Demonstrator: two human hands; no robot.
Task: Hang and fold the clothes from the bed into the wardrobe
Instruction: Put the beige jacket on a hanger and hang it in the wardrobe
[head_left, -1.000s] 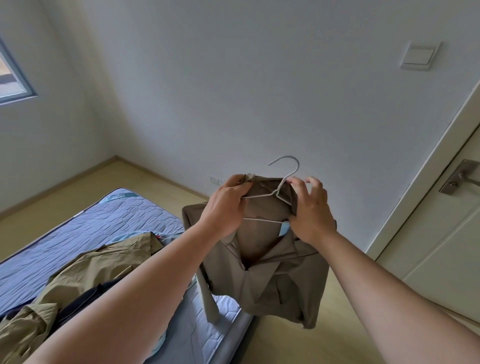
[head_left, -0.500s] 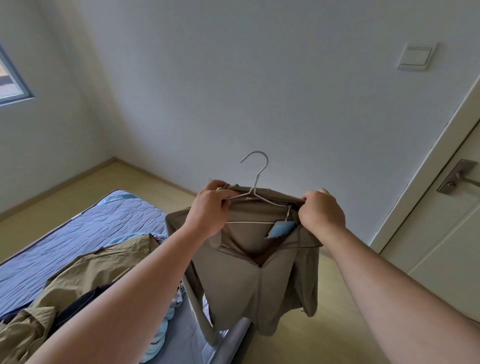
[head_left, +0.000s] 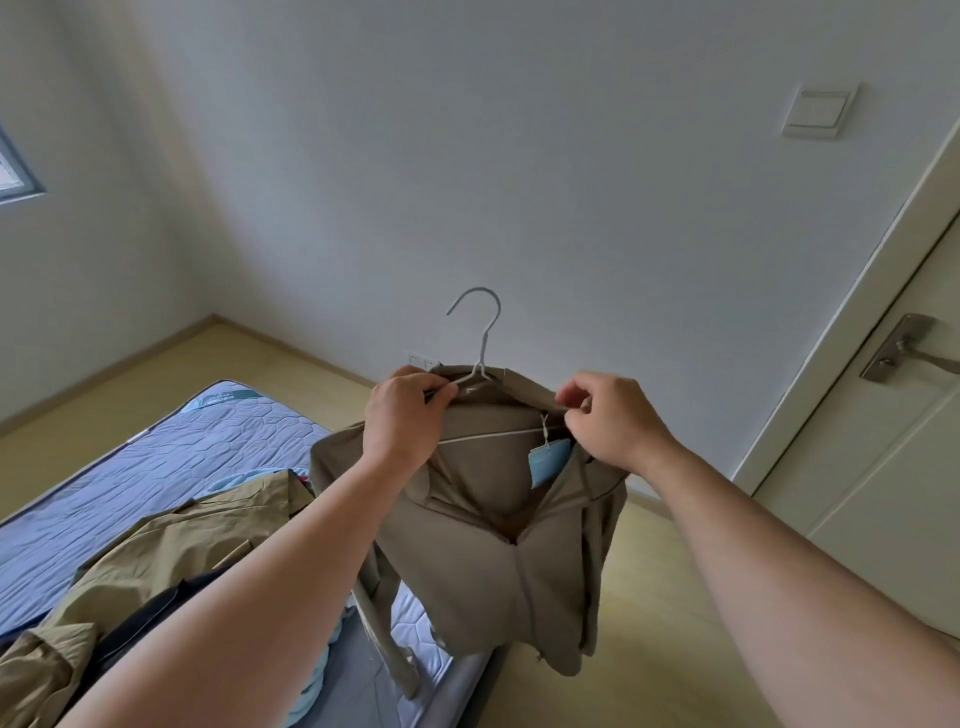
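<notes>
jacket (head_left: 498, 525): matt cloth | hanger (head_left: 480, 332): smooth wire | mattress (head_left: 171, 462): quilted fabric

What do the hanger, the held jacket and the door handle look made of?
Hanger: thin wire, probably metal with a pale white coating; its slim, even round section suggests this.
Jacket: soft matte taupe fabric, possibly a smooth knit or synthetic; it drapes limply without sheen.
Door handle: metal with a brushed, satin grey finish, showing dull highlights.

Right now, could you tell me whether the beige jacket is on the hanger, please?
On it: the jacket hangs from the hanger, its hook rising above the collar.
</notes>
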